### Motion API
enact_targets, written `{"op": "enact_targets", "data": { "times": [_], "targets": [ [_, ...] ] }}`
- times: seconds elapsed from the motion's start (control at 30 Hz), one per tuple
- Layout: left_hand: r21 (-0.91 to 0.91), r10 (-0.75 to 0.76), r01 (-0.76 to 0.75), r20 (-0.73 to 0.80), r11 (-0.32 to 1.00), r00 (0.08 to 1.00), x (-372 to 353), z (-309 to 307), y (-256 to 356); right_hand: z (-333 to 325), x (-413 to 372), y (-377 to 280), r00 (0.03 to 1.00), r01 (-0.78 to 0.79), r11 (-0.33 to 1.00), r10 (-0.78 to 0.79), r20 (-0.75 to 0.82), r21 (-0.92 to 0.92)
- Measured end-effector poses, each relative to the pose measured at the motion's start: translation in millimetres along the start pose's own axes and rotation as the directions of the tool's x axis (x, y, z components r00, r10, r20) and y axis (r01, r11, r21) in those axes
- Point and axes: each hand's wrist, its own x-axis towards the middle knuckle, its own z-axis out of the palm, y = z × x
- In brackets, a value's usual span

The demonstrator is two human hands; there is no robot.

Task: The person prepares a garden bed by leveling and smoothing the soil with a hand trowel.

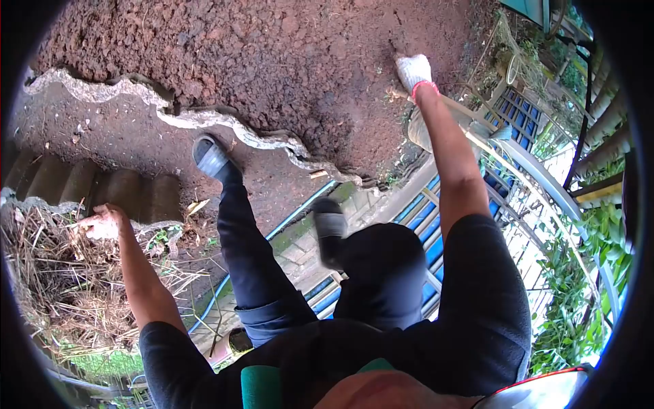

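My left hand [103,222] reaches out at the left, beside the edge of a brown corrugated sheet [126,193] and over a heap of dry stalks [102,286]. Its fingers look apart, though the pale light blurs them against the stalks. My right hand [414,71], in a white knitted glove with a red cuff, is low over the reddish soil [272,48] at the upper right. Its fingers are curled in, and a thin dark thing shows by the fingertips; what it holds is too small to name. A wooden handle [456,109] passes beside the right wrist.
A wavy, pale-edged sheet [204,119] borders the loose soil. Below it are my sandalled foot [211,158], a light blue pipe [300,211] and brick paving [300,249]. Slatted blue panels [422,225], a curved metal bar [545,180] and green plants [579,307] stand at the right.
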Motion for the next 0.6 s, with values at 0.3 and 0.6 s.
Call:
{"op": "enact_targets", "data": {
  "times": [0.3,0.6],
  "targets": [
    [0.026,-0.105,0.105,-0.006,0.994,0.995,7.5,-33.1,22.7,40.6,97.1,-16.8,0.976,-0.160,0.926,0.200,-0.085,0.342],
    [0.124,0.067,-0.054,-0.102,0.991,0.992,12.8,10.2,-5.2,-8.0,21.4,-21.3,0.987,-0.162,0.820,0.125,0.105,0.549]
  ]
}}
